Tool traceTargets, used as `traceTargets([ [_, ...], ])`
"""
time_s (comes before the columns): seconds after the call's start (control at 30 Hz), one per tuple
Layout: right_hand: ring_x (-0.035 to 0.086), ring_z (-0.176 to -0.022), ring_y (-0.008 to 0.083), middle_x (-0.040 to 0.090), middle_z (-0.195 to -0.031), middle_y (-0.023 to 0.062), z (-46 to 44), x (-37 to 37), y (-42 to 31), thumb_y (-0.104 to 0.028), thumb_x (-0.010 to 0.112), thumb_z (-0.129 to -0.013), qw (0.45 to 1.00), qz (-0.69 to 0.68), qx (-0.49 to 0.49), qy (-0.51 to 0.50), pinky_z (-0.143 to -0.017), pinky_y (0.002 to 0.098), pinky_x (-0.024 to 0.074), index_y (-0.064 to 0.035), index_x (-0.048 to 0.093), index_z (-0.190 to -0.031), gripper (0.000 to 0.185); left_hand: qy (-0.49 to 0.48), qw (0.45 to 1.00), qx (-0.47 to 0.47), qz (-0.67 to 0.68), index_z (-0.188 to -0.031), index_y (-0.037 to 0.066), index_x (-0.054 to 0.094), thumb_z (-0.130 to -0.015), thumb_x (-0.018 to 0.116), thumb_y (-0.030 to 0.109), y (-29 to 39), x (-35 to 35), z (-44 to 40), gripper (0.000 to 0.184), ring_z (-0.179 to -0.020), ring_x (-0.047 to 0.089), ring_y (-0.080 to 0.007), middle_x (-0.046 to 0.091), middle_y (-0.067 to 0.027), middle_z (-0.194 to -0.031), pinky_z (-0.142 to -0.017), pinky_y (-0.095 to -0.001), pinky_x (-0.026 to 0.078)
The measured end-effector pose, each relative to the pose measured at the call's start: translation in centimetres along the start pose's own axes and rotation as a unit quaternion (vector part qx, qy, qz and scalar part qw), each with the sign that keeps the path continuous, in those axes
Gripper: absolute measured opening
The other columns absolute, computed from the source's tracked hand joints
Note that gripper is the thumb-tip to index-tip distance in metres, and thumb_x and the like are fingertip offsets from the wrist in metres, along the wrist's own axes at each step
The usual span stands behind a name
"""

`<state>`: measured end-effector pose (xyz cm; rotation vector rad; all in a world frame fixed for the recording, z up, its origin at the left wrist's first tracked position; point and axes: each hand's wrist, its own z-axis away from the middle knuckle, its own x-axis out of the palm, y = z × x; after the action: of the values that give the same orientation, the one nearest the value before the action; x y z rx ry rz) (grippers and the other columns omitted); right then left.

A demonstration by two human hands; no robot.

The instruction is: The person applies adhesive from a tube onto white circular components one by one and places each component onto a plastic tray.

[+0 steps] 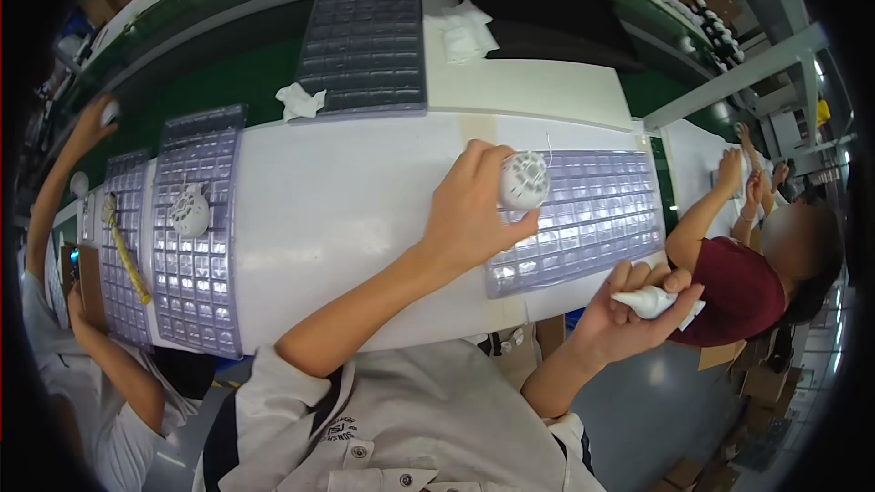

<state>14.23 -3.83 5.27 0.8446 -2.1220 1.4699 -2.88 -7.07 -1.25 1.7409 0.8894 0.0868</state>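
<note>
Pinched in my left hand [463, 211] is a round white plastic device [526, 180] with slots in its face and a thin white wire sticking up. It hangs over the left edge of a clear compartment tray [592, 219]. Lower right, my right hand [620, 328] is closed around a small white squeeze bottle [649, 302] with a pointed nozzle, which points left. The bottle is apart from the device. Another slotted white device [190, 211] rests on a clear tray [196, 301] to the left.
A yellow tape-like strip [126, 251] lies on the far-left tray [123, 310]. Across the white table [301, 246] stands a dark-looking tray [365, 36] with crumpled white tissue [301, 101]. Co-workers sit at both sides, one in a maroon shirt [738, 287].
</note>
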Motion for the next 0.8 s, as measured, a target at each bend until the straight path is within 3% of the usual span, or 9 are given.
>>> traceTargets([
  [0.1, 0.028, -0.043, 0.0078, 0.036, -0.058, -0.0013, 1.5, 2.3, 4.4, -0.031, 0.043, -0.104, 0.995, -0.017, 0.085, -0.042, -0.041, 0.0231, 0.0268, -0.0098, 0.047, -0.079, 0.033, -0.019, 0.999, -0.027, -0.021, -0.115, 0.001, 0.055, -0.062, 0.079, 0.013, -0.5, -7.8, 4.7, 0.06, -0.098, 0.059, -0.0298, 0.054, -0.0124, -0.109, -0.083, -0.037, 0.051],
  [0.17, 0.039, -0.049, 0.0093, 0.045, -0.06, 0.0008, 3.1, 3.2, 7.5, -0.031, 0.046, -0.102, 0.969, 0.153, 0.152, -0.117, -0.046, 0.0242, 0.0332, -0.0082, 0.048, -0.08, 0.032, -0.035, 0.997, -0.041, -0.053, -0.116, 0.002, 0.055, -0.062, 0.078, 0.012, -2.0, -11.9, 7.4, 0.059, -0.1, 0.06, -0.0305, 0.054, -0.0126, -0.11, -0.084, -0.0364, 0.051],
  [0.2, 0.039, -0.049, 0.0093, 0.045, -0.06, 0.0008, 3.6, 3.7, 8.5, -0.031, 0.046, -0.102, 0.967, 0.152, 0.166, -0.121, -0.046, 0.0242, 0.0332, -0.0082, 0.048, -0.08, 0.032, -0.044, 0.996, -0.049, -0.055, -0.117, 0.002, 0.055, -0.062, 0.078, 0.011, -2.6, -13.5, 8.5, 0.06, -0.102, 0.06, -0.0307, 0.054, -0.0129, -0.113, -0.086, -0.0361, 0.051],
  [0.3, 0.046, -0.057, 0.0107, 0.051, -0.065, 0.0041, 5.0, 4.8, 10.8, -0.032, 0.051, -0.099, 0.897, 0.22, 0.274, -0.268, -0.053, 0.0254, 0.0383, -0.006, 0.048, -0.08, 0.032, -0.042, 0.994, -0.084, -0.05, -0.121, 0.003, 0.056, -0.062, 0.078, 0.009, -3.8, -15.5, 11.6, 0.064, -0.106, 0.06, -0.031, 0.056, -0.0134, -0.118, -0.089, -0.0355, 0.051],
  [0.4, 0.048, -0.058, 0.0112, 0.052, -0.066, 0.005, 6.3, 5.2, 12.2, -0.032, 0.054, -0.098, 0.876, 0.233, 0.31, -0.285, -0.054, 0.0255, 0.0394, -0.0051, 0.048, -0.08, 0.033, -0.054, 0.994, -0.091, -0.003, -0.125, 0.005, 0.057, -0.063, 0.077, 0.007, -4.7, -16.0, 13.2, 0.066, -0.111, 0.059, -0.0311, 0.056, -0.014, -0.124, -0.093, -0.036, 0.05],
  [0.7, 0.044, -0.055, 0.012, 0.051, -0.065, 0.0044, 7.9, 4.0, 13.4, -0.033, 0.056, -0.097, 0.879, 0.238, 0.288, -0.297, -0.05, 0.0273, 0.0358, -0.0042, 0.048, -0.078, 0.036, -0.049, 0.996, -0.074, -0.002, -0.125, 0.003, 0.058, -0.06, 0.079, 0.007, -5.5, -16.2, 13.7, 0.069, -0.11, 0.061, -0.0307, 0.059, -0.0151, -0.124, -0.091, -0.0364, 0.051],
  [0.8, 0.043, -0.052, 0.0114, 0.05, -0.064, 0.0039, 8.1, 4.0, 13.4, -0.034, 0.057, -0.097, 0.881, 0.234, 0.288, -0.295, -0.049, 0.0277, 0.034, -0.0041, 0.048, -0.078, 0.037, -0.049, 0.996, -0.068, 0.0, -0.127, 0.006, 0.057, -0.062, 0.078, 0.008, -5.5, -16.2, 13.6, 0.068, -0.11, 0.059, -0.03, 0.058, -0.0117, -0.125, -0.091, -0.0377, 0.052],
])
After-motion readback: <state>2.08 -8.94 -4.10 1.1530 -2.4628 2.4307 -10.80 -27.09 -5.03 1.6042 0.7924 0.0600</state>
